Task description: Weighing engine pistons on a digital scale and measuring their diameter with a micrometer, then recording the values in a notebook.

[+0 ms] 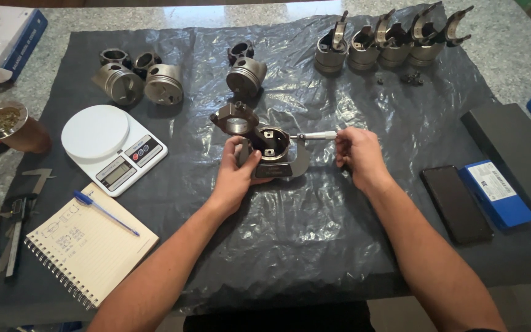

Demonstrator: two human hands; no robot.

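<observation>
The piston point(273, 142) lies on its side at the middle of the black sheet point(314, 246), its open skirt facing the camera and its rod point(236, 118) running up and to the left, big end away from the person. A micrometer point(290, 161) spans the piston — its frame curves under the skirt and its long axis runs left to right, the thimble point(319, 135) pointing right.

The left hand point(238, 175) comes up from below the piston, wrist straight, fingers wrapped around the piston and the frame's left side, thumb on the near face. The right hand point(357, 154) sits just right of the piston, palm down, fingertips pinched on the thimble's end.

Left of the piston stands a white scale point(113, 147), with a notebook point(87, 243) and blue pen point(104, 212) nearer the person. Beyond the piston lie three more pistons point(155, 80); beyond it to the right, a row of four point(388, 46) — rods upward. Right of the piston lie a phone point(456, 204) and a blue box point(496, 192).
</observation>
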